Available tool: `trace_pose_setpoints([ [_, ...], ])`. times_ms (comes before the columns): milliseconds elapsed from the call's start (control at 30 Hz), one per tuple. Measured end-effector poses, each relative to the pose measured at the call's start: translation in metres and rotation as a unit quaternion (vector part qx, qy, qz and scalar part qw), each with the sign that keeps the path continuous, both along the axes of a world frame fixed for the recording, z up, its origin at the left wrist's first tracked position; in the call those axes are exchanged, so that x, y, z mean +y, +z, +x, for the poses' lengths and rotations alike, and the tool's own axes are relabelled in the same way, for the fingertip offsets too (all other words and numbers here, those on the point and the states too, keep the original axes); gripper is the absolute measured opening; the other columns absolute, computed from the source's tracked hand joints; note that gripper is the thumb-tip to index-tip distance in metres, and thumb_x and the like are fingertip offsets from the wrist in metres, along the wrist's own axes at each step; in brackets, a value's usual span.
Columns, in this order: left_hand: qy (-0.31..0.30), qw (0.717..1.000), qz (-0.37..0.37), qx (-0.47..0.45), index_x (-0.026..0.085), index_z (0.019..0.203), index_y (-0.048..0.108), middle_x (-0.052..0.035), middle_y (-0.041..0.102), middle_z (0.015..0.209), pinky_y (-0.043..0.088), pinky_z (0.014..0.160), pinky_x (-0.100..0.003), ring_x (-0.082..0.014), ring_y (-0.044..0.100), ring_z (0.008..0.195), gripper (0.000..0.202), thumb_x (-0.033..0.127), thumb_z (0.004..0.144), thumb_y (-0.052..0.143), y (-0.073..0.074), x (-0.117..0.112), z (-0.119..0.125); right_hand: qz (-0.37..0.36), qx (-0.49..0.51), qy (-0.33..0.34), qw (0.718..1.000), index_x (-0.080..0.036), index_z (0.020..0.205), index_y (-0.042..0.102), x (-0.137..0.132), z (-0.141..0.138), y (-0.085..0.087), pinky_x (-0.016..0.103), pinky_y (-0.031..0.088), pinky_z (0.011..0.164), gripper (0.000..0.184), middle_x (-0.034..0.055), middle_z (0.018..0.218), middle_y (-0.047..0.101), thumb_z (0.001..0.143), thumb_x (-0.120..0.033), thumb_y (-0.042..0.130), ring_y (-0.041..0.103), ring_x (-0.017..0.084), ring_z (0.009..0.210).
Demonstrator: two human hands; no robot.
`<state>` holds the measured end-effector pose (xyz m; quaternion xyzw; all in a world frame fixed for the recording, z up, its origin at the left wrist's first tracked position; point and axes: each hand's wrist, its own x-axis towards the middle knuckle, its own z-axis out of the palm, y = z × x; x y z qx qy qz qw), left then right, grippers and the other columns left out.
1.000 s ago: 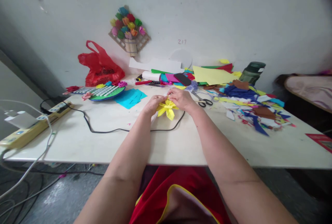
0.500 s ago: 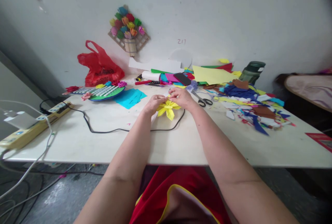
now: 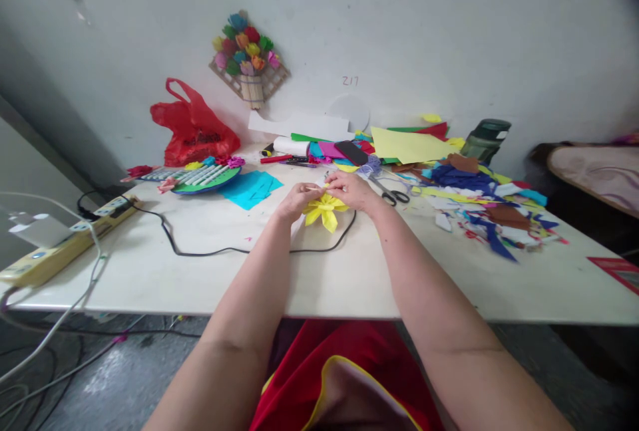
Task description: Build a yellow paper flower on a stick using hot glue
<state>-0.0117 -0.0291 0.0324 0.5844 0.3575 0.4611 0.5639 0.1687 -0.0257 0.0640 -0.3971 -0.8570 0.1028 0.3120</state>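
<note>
Yellow paper flower lies mid-frame on the bench, petals splayed toward the lower edge; left hand and right hand pinch its upper rim from either side, equally near.

the paper flower is bright yellow, on an off-white worktop crossed by a black cable. a cyan sheet and a red plastic bag lie beyond, with blue, brown and white scraps to the right.

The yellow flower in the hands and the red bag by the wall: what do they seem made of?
The yellow flower looks like matte paper: sharp folded petals. The red bag seems thin, slightly glossy plastic: crumpled, with loop handles.
</note>
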Motion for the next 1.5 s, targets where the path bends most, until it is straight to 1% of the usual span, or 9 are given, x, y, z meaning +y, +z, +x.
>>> trace_pose_setpoints([
  [167,-0.008,1.000,0.005,0.000,0.012,0.069,0.063,-0.0007,0.059,0.059,0.035,0.052,-0.022,-0.0094,0.052,0.051,0.037,0.042,0.055,0.079,0.002,-0.003,0.000,0.019,-0.032,-0.003,0.999,-0.019,0.082,0.074,-0.003,0.000,0.002,0.029,0.047,0.080,0.017,0.0057,0.112,0.067,0.082,-0.020,0.057,0.062,0.018,0.098],
  [400,-0.003,1.000,-0.015,0.004,0.012,0.069,0.063,-0.0007,0.058,0.057,0.034,0.051,-0.023,-0.0095,0.051,0.050,0.034,0.040,0.056,0.078,0.002,-0.002,-0.001,0.060,-0.058,-0.021,0.996,-0.021,0.078,0.073,-0.010,-0.004,0.006,0.027,0.045,0.068,0.017,0.0033,0.113,0.067,0.082,-0.019,0.056,0.062,0.017,0.088],
  [600,0.009,0.999,-0.038,-0.014,0.014,0.061,0.059,0.0004,0.055,0.055,0.035,0.052,-0.023,-0.0098,0.051,0.051,0.029,0.036,0.055,0.076,0.003,-0.002,0.002,0.079,-0.048,-0.023,0.995,-0.021,0.073,0.072,-0.009,-0.005,0.004,0.029,0.047,0.071,0.019,0.0033,0.117,0.067,0.080,-0.018,0.055,0.062,0.017,0.089],
  [733,0.023,0.999,-0.040,-0.010,0.014,0.059,0.058,0.0002,0.055,0.055,0.035,0.051,-0.023,-0.0097,0.050,0.051,0.029,0.038,0.057,0.073,0.002,-0.002,0.003,0.069,-0.033,-0.024,0.997,-0.020,0.072,0.071,-0.008,-0.006,0.003,0.030,0.048,0.073,0.017,0.0038,0.118,0.066,0.078,-0.018,0.056,0.062,0.018,0.092],
  [933,0.007,1.000,-0.019,0.009,0.013,0.062,0.060,0.0002,0.055,0.055,0.031,0.049,-0.023,-0.0086,0.047,0.049,0.032,0.041,0.058,0.075,0.000,-0.001,0.001,0.039,-0.024,-0.044,0.998,-0.018,0.065,0.067,-0.011,-0.008,0.005,0.029,0.046,0.071,0.015,0.0043,0.119,0.063,0.076,-0.014,0.057,0.061,0.016,0.091],
  [1200,0.027,0.999,0.000,0.039,0.012,0.064,0.063,-0.0014,0.057,0.056,0.032,0.050,-0.023,-0.0090,0.048,0.050,0.040,0.047,0.054,0.079,0.004,-0.004,0.000,0.020,0.006,-0.044,0.999,-0.019,0.066,0.068,-0.004,-0.006,0.000,0.027,0.044,0.067,0.009,0.0036,0.108,0.066,0.072,-0.016,0.062,0.060,0.014,0.080],
  [1300,0.026,0.999,0.000,0.033,0.012,0.065,0.063,-0.0011,0.057,0.055,0.033,0.051,-0.023,-0.0092,0.049,0.050,0.042,0.048,0.051,0.080,0.007,-0.005,0.001,0.022,0.009,-0.022,0.999,-0.019,0.073,0.071,-0.002,-0.001,0.000,0.027,0.046,0.070,0.012,0.0049,0.107,0.066,0.076,-0.019,0.059,0.061,0.015,0.082],
  [1400,0.022,1.000,0.000,0.021,0.011,0.065,0.064,-0.0010,0.057,0.056,0.035,0.053,-0.023,-0.0096,0.050,0.052,0.043,0.047,0.049,0.082,0.008,-0.007,0.001,0.025,-0.008,0.002,1.000,-0.018,0.074,0.071,-0.005,0.002,0.002,0.028,0.048,0.075,0.020,0.0067,0.114,0.065,0.081,-0.019,0.053,0.062,0.016,0.090],
  [1500,0.015,1.000,0.004,0.021,0.011,0.067,0.065,-0.0013,0.059,0.058,0.036,0.054,-0.023,-0.0100,0.052,0.054,0.043,0.046,0.049,0.082,0.008,-0.007,0.000,0.018,-0.036,-0.002,0.999,-0.018,0.075,0.072,-0.008,0.004,0.005,0.029,0.048,0.076,0.022,0.0068,0.122,0.062,0.084,-0.020,0.051,0.062,0.017,0.092],
])
